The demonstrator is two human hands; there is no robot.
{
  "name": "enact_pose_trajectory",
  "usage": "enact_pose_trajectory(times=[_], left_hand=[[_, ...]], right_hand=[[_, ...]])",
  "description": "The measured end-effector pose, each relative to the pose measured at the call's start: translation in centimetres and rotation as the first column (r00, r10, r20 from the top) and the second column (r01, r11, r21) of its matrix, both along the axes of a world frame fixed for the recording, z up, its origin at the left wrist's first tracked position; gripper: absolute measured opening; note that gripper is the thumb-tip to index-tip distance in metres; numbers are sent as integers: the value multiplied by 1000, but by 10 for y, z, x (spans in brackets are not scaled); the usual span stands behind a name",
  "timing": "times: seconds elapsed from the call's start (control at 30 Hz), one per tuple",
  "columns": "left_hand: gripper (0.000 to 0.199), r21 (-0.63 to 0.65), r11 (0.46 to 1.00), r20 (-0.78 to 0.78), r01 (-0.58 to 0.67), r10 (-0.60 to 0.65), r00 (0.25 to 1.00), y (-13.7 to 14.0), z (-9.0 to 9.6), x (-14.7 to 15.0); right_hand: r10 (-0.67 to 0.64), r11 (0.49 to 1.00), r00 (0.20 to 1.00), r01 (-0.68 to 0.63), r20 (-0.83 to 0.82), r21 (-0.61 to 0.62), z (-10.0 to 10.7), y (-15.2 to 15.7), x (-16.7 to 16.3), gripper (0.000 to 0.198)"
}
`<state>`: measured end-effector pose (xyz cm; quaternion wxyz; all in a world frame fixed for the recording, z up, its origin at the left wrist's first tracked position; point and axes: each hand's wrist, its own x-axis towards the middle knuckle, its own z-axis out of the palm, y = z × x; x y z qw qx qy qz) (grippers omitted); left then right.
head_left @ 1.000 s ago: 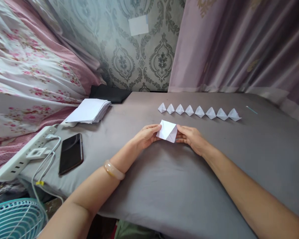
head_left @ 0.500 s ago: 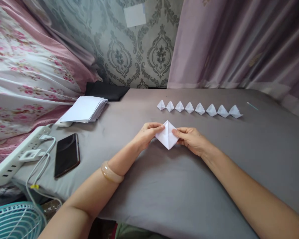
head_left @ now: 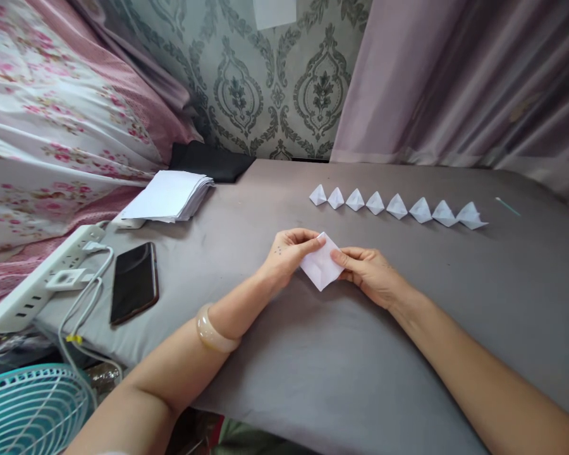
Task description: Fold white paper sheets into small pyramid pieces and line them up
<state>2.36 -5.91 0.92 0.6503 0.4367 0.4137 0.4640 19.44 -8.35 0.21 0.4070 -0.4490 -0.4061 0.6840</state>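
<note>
A small diamond of folded white paper (head_left: 321, 265) is held up between both hands above the grey cloth surface (head_left: 341, 366). My left hand (head_left: 289, 253) pinches its upper left edge, thumb lying on the front near the top corner. On the right edge my right hand (head_left: 367, 272) grips it, thumb on the front and fingers behind. The fingers behind the paper are partly hidden. Beyond the hands stands a row of several folded white paper shapes (head_left: 397, 207), pointed at the top.
Left of the hands lie a dark phone (head_left: 133, 283), a stack of white paper (head_left: 165, 194) and a black cloth (head_left: 213, 162). A white power strip (head_left: 42, 278) with cables runs along the left edge, above a turquoise fan (head_left: 33, 411). A thin stick (head_left: 508, 206) lies far right.
My left thumb has moved up toward the paper's top corner, and the crease down its front shows less. The camera view has shifted slightly.
</note>
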Motion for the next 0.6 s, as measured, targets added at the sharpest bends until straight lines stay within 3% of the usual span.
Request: enact_pose_trajectory(times=[0.4, 0.6], left_hand=[[25, -123, 992, 6, 37, -37, 999, 2, 2, -5], [30, -230, 958, -41, 170, -184, 982, 6, 1, -13]], right_hand=[[23, 995, 998, -28, -55, -92, 2, 2, 2, 25], [-127, 978, 991, 120, -31, -173, -1, 8, 9, 12]])
